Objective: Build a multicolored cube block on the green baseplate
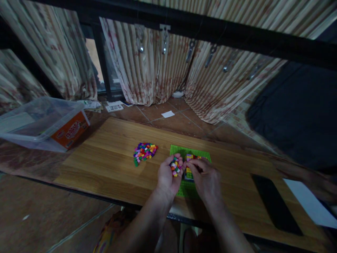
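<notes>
My left hand [167,174] is cupped palm up around a small heap of colourful toy bricks [176,166]. Beside it, my right hand [206,175] has thumb and fingertips pinched together, close to the left fingertips; whatever the pinch holds is too small to make out. Beneath both hands lies a green studded baseplate [175,149]. On it, partly hidden by the right hand, sits a block of yellow, purple and red bricks [188,172]. A loose pile of small mixed-colour bricks [145,151] rests on the wooden board to the left.
The wooden board [105,154] spans the work area. At the far left stands a clear plastic bin [42,123] with an orange label. A black flat panel [276,203] and a white sheet [310,202] lie on the right. Striped curtains [158,66] hang behind.
</notes>
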`<state>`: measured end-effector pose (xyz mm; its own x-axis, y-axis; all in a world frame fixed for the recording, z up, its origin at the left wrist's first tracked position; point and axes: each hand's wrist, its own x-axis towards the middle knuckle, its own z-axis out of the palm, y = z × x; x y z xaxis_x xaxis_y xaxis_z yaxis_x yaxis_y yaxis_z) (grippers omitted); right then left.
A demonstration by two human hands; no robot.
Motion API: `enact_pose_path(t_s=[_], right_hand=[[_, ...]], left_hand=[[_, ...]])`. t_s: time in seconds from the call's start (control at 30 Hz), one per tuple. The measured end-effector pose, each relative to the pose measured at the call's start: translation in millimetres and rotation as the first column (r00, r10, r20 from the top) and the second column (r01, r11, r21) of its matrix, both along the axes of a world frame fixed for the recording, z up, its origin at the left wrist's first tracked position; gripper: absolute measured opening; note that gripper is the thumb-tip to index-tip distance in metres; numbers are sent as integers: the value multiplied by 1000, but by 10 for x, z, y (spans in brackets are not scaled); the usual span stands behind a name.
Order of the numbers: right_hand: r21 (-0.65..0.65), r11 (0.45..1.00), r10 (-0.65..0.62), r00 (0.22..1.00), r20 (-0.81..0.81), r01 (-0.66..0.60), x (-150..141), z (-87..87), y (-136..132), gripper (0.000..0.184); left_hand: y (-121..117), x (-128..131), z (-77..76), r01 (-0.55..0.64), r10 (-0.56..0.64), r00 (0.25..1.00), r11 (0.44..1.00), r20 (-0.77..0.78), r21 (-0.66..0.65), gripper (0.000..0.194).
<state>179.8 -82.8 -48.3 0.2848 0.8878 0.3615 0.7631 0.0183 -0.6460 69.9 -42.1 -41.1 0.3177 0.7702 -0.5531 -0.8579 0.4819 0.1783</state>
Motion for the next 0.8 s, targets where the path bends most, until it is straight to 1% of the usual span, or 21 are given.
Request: enact_pose_path(t_s=[0.1, 0.33, 0.47, 0.6, 0.8], right_hand=[[4, 1000, -9, 1000, 2, 9, -11, -14, -1, 23], [58, 998, 0, 1000, 24, -1, -35, -62, -26, 23], [64, 998, -4, 1000, -2, 4, -35, -77, -39, 22], [73, 997, 13, 999, -49, -9, -3, -71, -62, 21], [48, 993, -94, 981, -171, 103, 42, -22, -75, 29]], left_hand=[[0, 3, -11, 7, -7, 1000, 1000, -5, 8, 21], [2, 12, -33, 6, -6, 1000, 1000, -4, -6, 19], [0, 9, -13, -1, 1, 1000, 1000, -1, -13, 18], [-6, 1, 2, 16, -16, 1000, 1000, -12, -3, 20], [-5, -2, -17, 6, -6, 1000, 1000, -5, 5, 18]])
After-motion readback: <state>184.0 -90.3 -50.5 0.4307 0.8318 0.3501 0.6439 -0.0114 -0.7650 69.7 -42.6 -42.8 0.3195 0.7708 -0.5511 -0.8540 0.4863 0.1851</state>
